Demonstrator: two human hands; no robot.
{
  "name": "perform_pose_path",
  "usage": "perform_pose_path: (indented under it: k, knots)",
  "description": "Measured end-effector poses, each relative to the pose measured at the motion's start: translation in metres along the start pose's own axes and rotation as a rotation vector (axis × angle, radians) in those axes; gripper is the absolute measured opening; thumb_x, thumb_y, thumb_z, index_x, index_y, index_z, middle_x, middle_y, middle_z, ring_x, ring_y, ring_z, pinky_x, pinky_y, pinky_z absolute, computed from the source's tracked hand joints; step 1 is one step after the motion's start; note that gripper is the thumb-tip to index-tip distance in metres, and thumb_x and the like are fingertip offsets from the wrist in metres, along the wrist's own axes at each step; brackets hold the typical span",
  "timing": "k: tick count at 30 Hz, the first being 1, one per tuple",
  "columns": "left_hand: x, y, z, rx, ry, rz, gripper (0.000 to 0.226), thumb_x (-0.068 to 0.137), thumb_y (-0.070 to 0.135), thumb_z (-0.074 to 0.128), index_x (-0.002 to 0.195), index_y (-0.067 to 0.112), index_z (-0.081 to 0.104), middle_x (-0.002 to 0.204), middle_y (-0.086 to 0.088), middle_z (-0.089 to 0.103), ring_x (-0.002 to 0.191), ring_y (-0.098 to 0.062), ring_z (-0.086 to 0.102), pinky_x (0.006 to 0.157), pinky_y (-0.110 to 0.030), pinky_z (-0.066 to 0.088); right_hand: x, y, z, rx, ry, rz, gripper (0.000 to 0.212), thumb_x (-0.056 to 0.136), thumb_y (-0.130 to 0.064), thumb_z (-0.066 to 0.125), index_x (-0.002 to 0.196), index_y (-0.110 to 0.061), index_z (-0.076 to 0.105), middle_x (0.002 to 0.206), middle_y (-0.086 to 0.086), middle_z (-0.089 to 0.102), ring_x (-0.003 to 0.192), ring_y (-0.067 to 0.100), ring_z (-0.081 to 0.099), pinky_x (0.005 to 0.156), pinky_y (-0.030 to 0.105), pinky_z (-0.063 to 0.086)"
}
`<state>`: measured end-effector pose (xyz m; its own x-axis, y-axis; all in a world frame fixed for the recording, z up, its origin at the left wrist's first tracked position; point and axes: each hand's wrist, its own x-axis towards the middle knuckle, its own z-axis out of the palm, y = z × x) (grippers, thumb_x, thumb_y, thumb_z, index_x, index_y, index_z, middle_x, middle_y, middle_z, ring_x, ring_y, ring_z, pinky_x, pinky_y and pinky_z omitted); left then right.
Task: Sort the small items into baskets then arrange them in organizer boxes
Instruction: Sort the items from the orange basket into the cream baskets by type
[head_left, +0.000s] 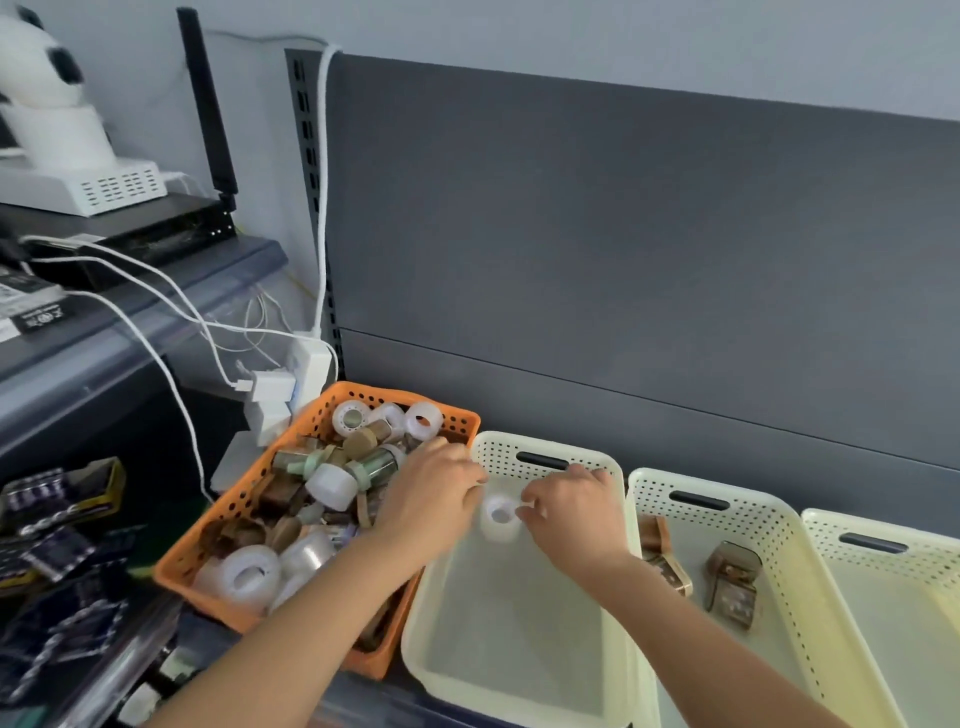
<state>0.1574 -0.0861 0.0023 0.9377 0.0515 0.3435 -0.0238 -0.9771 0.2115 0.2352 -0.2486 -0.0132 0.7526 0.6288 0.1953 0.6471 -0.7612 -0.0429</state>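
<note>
Sorting is barely begun, I judge. My left hand (431, 493) and right hand (571, 512) pinch 1 clear tape roll (500, 517) between them over the 1st cream basket (498, 457), which holds nothing else. The 2nd cream basket (779, 545) has a few brown pieces, and the orange basket (234, 499) is heaped.

We count four baskets in all: one orange basket (452, 415) and three cream ones. These are the first cream basket (498, 452), the second cream basket (753, 512) and the third cream basket (924, 569). In the orange basket we can count at least six white tape rolls (423, 420); the pile hides some parts, so we cannot tell the full number. At the first cream basket there is one tape roll (500, 514). The second cream basket holds two brown pieces (732, 579). On the shelf at the left stands one black antenna (208, 104).
</note>
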Motion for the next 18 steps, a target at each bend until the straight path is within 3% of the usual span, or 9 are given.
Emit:
perform_pose_path:
  k: [2,5,8,11,14,18]
  knots:
    - [-0.011,-0.018,-0.020,-0.096,0.089,-0.081,0.019,0.091,0.020,0.056,0.099,0.022,0.073,0.096,0.005,0.063,0.098,-0.016,0.052,0.083,-0.032,0.044,0.009,-0.017,-0.006,0.176,0.037,-0.073,0.027,0.089,-0.041,0.056,0.112,-0.031,0.067,0.104,-0.009,0.067,0.107,0.017,0.050,0.088,0.027,0.033]
    - [-0.026,-0.048,-0.043,0.040,0.120,-0.206,0.021,0.091,0.018,0.055,0.102,0.023,0.073,0.100,0.005,0.063,0.098,-0.017,0.053,0.083,-0.035,0.045,0.021,-0.044,-0.010,0.329,0.060,-0.191,0.031,0.090,-0.033,0.058,0.119,-0.027,0.063,0.114,-0.003,0.062,0.112,0.020,0.049,0.090,0.032,0.043]
    - [-0.040,-0.072,-0.053,0.158,-0.028,-0.326,0.027,0.092,0.021,0.050,0.112,0.025,0.067,0.115,0.005,0.060,0.111,-0.018,0.048,0.093,-0.035,0.040,0.033,-0.067,-0.006,0.309,-0.005,-0.259,0.035,0.092,-0.030,0.053,0.127,-0.026,0.057,0.126,-0.002,0.055,0.119,0.021,0.045,0.096,0.035,0.043]
    - [-0.052,-0.084,-0.052,0.168,-0.110,-0.341,0.021,0.089,0.011,0.049,0.101,0.019,0.064,0.112,0.004,0.057,0.111,-0.017,0.048,0.095,-0.033,0.041,0.044,-0.080,-0.001,0.248,-0.074,-0.263,0.030,0.092,-0.028,0.052,0.121,-0.023,0.060,0.121,-0.003,0.054,0.117,0.020,0.046,0.091,0.034,0.046]
    - [-0.058,-0.089,-0.050,0.136,-0.092,-0.350,0.013,0.093,0.020,0.053,0.099,0.021,0.065,0.102,0.006,0.054,0.103,-0.014,0.048,0.084,-0.026,0.040,0.052,-0.087,0.002,0.221,-0.104,-0.197,0.026,0.088,-0.022,0.056,0.113,-0.021,0.062,0.116,-0.002,0.050,0.114,0.019,0.046,0.080,0.032,0.049]
    - [-0.058,-0.093,-0.050,-0.023,-0.164,-0.452,0.017,0.087,0.026,0.063,0.070,0.026,0.059,0.074,0.012,0.052,0.074,-0.008,0.052,0.056,-0.023,0.032,0.055,-0.091,0.005,0.228,-0.095,-0.156,0.022,0.089,-0.021,0.057,0.109,-0.020,0.065,0.116,-0.002,0.047,0.109,0.019,0.049,0.076,0.033,0.050]
